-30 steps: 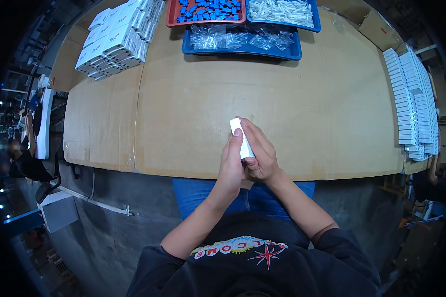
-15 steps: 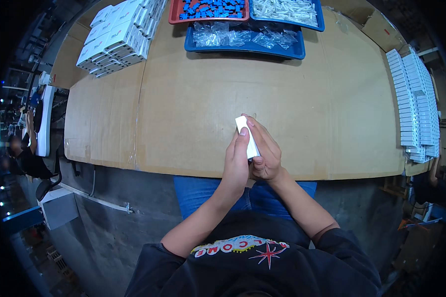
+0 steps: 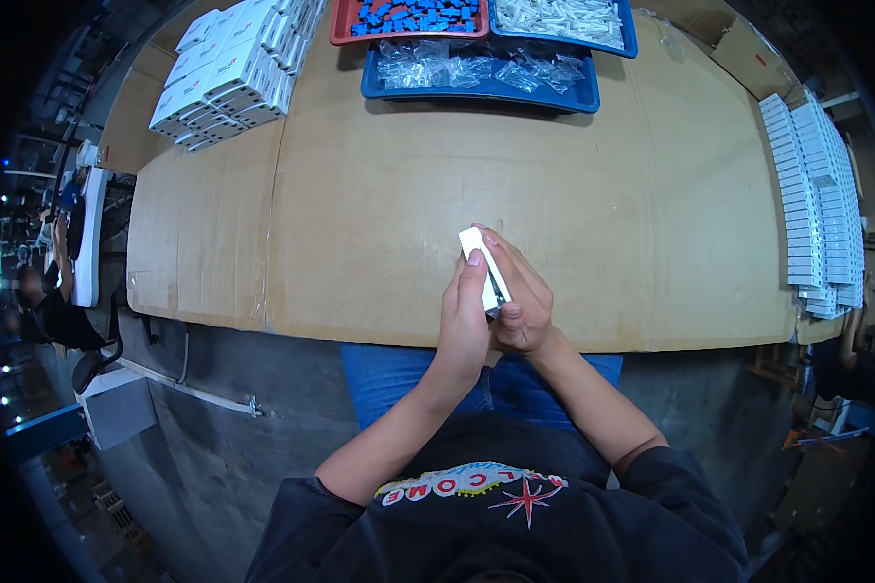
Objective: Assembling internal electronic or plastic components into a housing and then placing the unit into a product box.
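A small white box (image 3: 482, 264) is held between my two hands, above the near edge of the cardboard-covered table (image 3: 389, 223). My left hand (image 3: 464, 309) grips its left side, the thumb lying along the top. On the other side my right hand (image 3: 525, 296) wraps round it, with the thumb at the near end. A narrow dark gap shows along the box's right side near that thumb. What lies inside the gap is too small to tell, and the fingers hide the underside.
White boxes (image 3: 228, 73) are stacked at the far left, and thinner white boxes (image 3: 815, 199) at the right edge. At the back stand a red tray (image 3: 408, 40) of blue pieces, a blue tray (image 3: 635, 39) of whitish pieces and another blue tray (image 3: 476, 95) with clear plastic bags.
A dark gap has appeared along the right side of the box, near my right thumb. My left thumb has shifted slightly left; both hands otherwise stay in place.
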A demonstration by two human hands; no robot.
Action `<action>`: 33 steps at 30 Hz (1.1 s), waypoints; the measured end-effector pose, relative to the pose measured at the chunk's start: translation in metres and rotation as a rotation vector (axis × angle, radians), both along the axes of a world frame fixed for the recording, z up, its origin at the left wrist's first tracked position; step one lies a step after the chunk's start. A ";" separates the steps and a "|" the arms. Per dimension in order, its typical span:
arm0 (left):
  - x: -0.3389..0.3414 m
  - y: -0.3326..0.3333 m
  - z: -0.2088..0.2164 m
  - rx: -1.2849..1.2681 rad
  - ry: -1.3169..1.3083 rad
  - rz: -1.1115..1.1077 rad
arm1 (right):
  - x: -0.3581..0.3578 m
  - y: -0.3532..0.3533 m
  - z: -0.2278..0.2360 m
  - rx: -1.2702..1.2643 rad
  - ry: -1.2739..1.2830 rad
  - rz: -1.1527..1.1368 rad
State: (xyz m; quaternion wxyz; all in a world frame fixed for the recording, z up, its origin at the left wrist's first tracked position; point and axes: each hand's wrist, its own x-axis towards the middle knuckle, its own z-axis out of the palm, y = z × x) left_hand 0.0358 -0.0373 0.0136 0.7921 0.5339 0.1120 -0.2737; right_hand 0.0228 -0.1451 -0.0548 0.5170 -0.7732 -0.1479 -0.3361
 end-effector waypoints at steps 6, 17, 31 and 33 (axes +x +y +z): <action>0.000 0.000 0.003 -0.069 0.041 0.018 | 0.003 -0.003 0.004 0.008 0.023 0.057; 0.016 0.018 -0.022 -0.008 -0.221 -0.012 | -0.006 -0.016 0.029 0.288 0.478 0.137; 0.020 0.024 -0.021 0.091 -0.401 -0.016 | -0.012 0.008 0.039 0.291 0.592 0.157; 0.019 0.028 -0.018 0.093 -0.405 -0.058 | -0.013 0.007 0.039 0.236 0.592 0.157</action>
